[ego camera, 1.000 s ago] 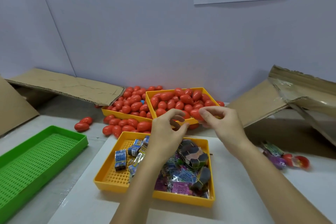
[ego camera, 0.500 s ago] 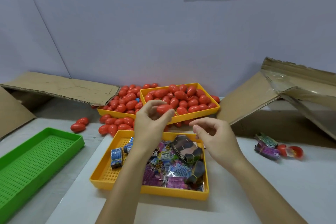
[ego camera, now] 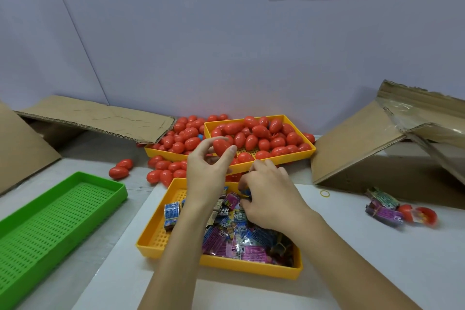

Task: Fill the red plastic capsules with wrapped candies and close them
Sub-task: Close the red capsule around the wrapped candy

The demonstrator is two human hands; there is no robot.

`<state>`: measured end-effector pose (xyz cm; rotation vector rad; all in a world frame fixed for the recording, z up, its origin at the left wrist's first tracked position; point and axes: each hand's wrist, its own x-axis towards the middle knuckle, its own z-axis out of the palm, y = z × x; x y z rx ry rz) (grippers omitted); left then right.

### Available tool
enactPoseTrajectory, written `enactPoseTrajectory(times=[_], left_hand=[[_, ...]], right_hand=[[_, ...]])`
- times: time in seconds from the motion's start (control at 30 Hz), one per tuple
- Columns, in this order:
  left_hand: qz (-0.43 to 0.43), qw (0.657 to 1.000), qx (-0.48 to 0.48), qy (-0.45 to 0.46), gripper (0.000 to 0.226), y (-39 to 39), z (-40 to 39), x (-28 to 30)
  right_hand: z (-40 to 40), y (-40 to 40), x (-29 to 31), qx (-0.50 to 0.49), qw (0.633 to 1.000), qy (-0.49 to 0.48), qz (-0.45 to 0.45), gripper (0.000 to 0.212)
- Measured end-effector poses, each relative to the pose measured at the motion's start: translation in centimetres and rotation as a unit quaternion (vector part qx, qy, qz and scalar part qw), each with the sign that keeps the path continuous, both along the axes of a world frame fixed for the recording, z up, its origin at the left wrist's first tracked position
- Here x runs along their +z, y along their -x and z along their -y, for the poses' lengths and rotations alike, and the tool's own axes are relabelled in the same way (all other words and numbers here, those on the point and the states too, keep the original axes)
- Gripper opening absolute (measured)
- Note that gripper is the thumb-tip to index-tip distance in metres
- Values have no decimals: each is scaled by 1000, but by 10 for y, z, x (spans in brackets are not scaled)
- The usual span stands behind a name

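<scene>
Showing an early stage of one filling cycle. The left hand (ego camera: pixel 206 171) pinches a closed red egg-shaped plastic capsule (ego camera: pixel 221 146) between thumb and fingertips, raised above the near edge of the far-right yellow perforated plastic tray (ego camera: pixel 308 156), which is heaped with similar red capsules (ego camera: pixel 261 133). The right hand (ego camera: pixel 270 199) reaches into the near yellow perforated tray (ego camera: pixel 161 236), its curled fingers closing on a small blue-wrapped candy (ego camera: pixel 245 192) at the far end of a pile of wrapped candies (ego camera: pixel 226 239); how firm that hold is cannot be told. A second yellow tray (ego camera: pixel 161 153) at far left, and the table around it, hold more red capsules. The long green perforated tray (ego camera: pixel 50 221) at near left holds nothing visible, perhaps awaiting finished capsules. Judged from this, the held capsule remains unopened and unfilled; whether the heaped capsules are filled cannot be told. An opened red capsule (ego camera: pixel 425 216) lies beside loose wrappers (ego camera: pixel 385 206) at far right.
</scene>
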<state>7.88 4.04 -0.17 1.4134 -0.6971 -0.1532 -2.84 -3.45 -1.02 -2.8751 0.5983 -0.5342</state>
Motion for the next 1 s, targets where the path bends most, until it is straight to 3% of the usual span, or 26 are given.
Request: enactPoseTrajectory(times=[0.17, 0.33, 0.47, 0.57, 0.8, 0.93, 1.0], left_hand=[[6, 1000, 0, 6, 11, -1, -1, 0], [27, 1000, 0, 0, 5, -1, -1, 0], [9, 1000, -26, -12, 10, 2, 2, -4], [-35, 995, -89, -19, 7, 14, 11, -7], [-144, 948, -279, -53, 12, 57, 30, -14], [-201, 931, -300, -43, 3, 71, 34, -11], [-174, 936, -302, -52, 29, 72, 32, -10]], right_hand=[[1, -10, -2, -21, 1000, 13, -9, 10], [9, -2, -3, -38, 984, -107, 134, 10], [26, 22, 3, -49, 938, -250, 235, 16], [40, 51, 4, -77, 883, -345, 308, 17], [54, 93, -6, -132, 754, -528, 369, 6], [51, 98, -6, -127, 743, -537, 379, 22], [48, 97, -5, -120, 745, -534, 380, 29]])
